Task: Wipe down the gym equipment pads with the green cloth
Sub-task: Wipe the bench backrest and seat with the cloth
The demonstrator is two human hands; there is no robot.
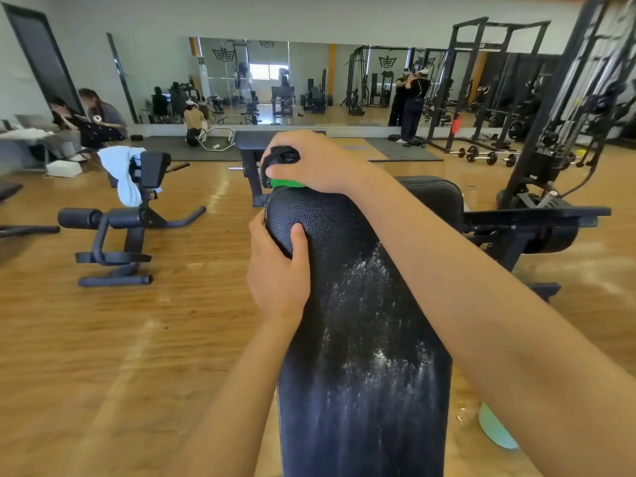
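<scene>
A long black bench pad (361,339) runs away from me down the middle of the view, with wet streaks on its surface. My left hand (275,273) grips the pad's far left corner, thumb on top. At the pad's far end my right hand (316,163) curls over the green cloth (287,183); only a small green patch shows under the palm. A black strap or knob sits under its fingers. Most of the cloth is hidden.
A second black pad (437,197) lies beyond on the right, attached to a black frame. A back-extension machine (137,218) draped with a white towel stands left. A teal bottle (495,432) rests on the wooden floor at lower right. People sit by the mirror wall.
</scene>
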